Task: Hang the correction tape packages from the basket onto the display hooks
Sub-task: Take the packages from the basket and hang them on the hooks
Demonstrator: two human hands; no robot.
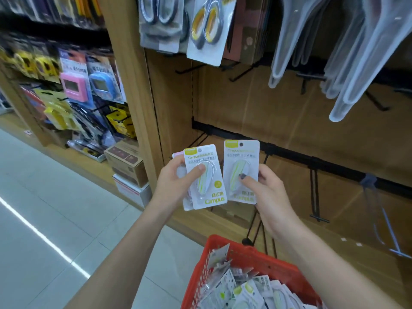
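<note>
My left hand [176, 182] grips a small stack of correction tape packages [206, 190], white cards with green print, thumb across the front one; a pink-topped card shows behind. My right hand [267, 192] pinches a single green correction tape package [242, 161], held upright with its hang hole at the top. Both are raised in front of a black rail with bare display hooks [315, 188] on the wooden panel. Below, the red basket [225, 248] holds several more packages [247, 291].
Scissors packs [209, 27] and translucent hangers [347, 63] hang above. More bare hooks [243, 72] sit on an upper rail. Left shelves carry pink and blue timers [73, 85]; cardboard boxes [127, 161] stand on the base. The tiled aisle floor [55, 208] lies to the left.
</note>
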